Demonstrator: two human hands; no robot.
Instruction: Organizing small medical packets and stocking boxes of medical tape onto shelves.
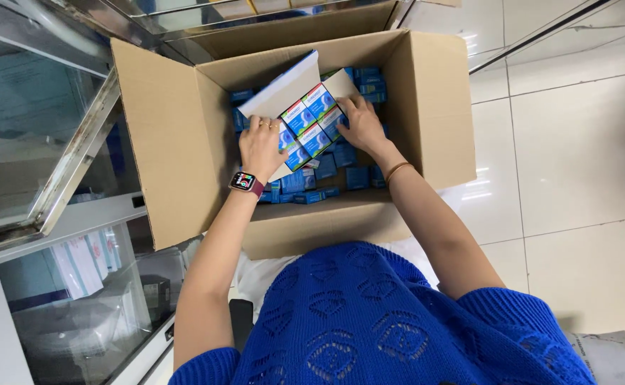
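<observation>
Inside the cardboard carton, left hand and right hand clamp opposite ends of the tray of small blue boxes, keeping it level.

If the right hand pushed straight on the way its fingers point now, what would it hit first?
The right hand already rests on the white tray of small boxes; pushed on, it would probably meet the tray's raised white end flap, though depth is unclear.
</observation>
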